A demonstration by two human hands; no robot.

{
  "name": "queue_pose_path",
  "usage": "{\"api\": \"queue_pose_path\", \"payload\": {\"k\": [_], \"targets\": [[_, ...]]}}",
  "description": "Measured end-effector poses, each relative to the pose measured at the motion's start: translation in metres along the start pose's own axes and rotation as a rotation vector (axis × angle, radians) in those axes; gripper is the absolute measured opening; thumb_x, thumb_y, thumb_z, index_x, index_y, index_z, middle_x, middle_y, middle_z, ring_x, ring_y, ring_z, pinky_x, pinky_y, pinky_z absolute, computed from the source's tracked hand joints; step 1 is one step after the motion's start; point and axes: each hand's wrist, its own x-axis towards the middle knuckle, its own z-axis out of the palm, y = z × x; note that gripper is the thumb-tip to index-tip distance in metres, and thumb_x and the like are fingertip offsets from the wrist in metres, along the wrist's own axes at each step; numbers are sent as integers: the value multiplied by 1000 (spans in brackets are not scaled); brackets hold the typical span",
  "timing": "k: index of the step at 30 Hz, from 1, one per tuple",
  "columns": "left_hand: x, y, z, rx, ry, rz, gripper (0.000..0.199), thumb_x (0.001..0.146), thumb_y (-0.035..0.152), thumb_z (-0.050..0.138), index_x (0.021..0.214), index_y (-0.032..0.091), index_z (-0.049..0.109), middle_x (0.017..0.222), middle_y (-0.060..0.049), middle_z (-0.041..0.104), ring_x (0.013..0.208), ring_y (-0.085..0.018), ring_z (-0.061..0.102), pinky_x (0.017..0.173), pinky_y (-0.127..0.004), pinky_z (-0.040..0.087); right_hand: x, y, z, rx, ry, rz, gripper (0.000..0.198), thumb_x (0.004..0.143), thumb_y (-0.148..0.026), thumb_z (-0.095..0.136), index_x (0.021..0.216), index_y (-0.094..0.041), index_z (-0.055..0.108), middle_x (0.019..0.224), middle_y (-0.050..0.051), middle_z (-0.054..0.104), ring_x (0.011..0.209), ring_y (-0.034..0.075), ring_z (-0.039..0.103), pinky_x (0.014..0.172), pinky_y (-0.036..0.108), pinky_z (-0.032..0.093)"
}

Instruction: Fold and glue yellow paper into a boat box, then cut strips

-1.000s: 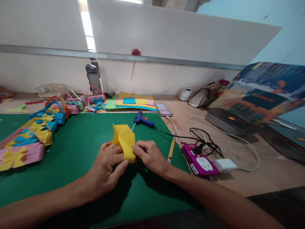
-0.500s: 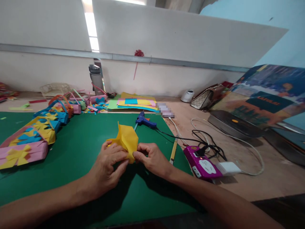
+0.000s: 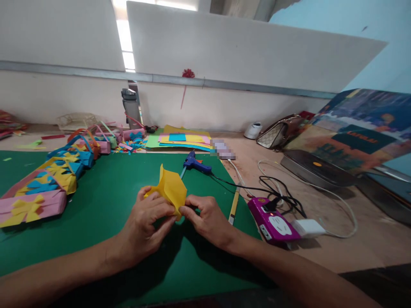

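Observation:
A folded piece of yellow paper (image 3: 172,186) is held between both hands above the green mat (image 3: 105,239). My left hand (image 3: 149,220) is closed around its left and lower side, fingers across the front. Thumb and forefinger of my right hand (image 3: 207,220) pinch its lower right corner. Part of the paper is covered by the left fingers. Just beyond it lies a blue glue gun (image 3: 196,163), its glue stick pointing toward the paper. To the right of my right hand rests a yellow utility knife (image 3: 234,205).
Paper baskets with bows (image 3: 38,207) line the mat's left side. Colored paper sheets (image 3: 183,139) are stacked behind, with scraps nearby. A purple power strip (image 3: 272,222) with cords (image 3: 290,201) sits at right. A grey bottle (image 3: 131,109) stands by the wall.
The paper and both hands stay almost in place, with only slight finger movement. The whole view has shifted a little.

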Motion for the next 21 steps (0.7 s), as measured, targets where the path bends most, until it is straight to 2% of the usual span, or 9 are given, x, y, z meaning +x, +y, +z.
{"api": "queue_pose_path", "payload": {"k": [4, 7, 12, 21], "targets": [[0, 2, -1, -4, -18, -30, 18, 87, 18, 47, 77, 20, 62, 76, 1, 69, 75, -13, 58, 94, -38, 26, -4, 3, 3, -96, 33, -153, 21, 89, -18, 42, 72, -17, 55, 65, 1, 56, 57, 10, 47, 57, 22, 33], [0, 2, -1, 23, -49, -43, 19, 87, 17, 46, 77, 21, 62, 74, 2, 67, 75, -13, 58, 96, -39, 25, -6, 5, 4, -197, 46, -226, 22, 90, -17, 40, 71, -17, 52, 63, 1, 55, 54, 11, 44, 55, 22, 30], [0, 0, 0, 45, -38, -26, 16, 86, 17, 47, 77, 21, 61, 73, 2, 66, 72, -13, 57, 95, -40, 26, -8, 7, 4, -296, 18, -238, 19, 86, -13, 37, 71, -19, 48, 61, 1, 53, 53, 11, 42, 54, 23, 28], [3, 0, 1, 67, -24, -11, 15, 84, 14, 48, 78, 21, 60, 72, 3, 65, 71, -13, 57, 94, -41, 25, -8, 10, 6, -256, -47, -211, 16, 74, -5, 41, 73, -20, 44, 62, -1, 50, 52, 11, 39, 52, 22, 27]]}}
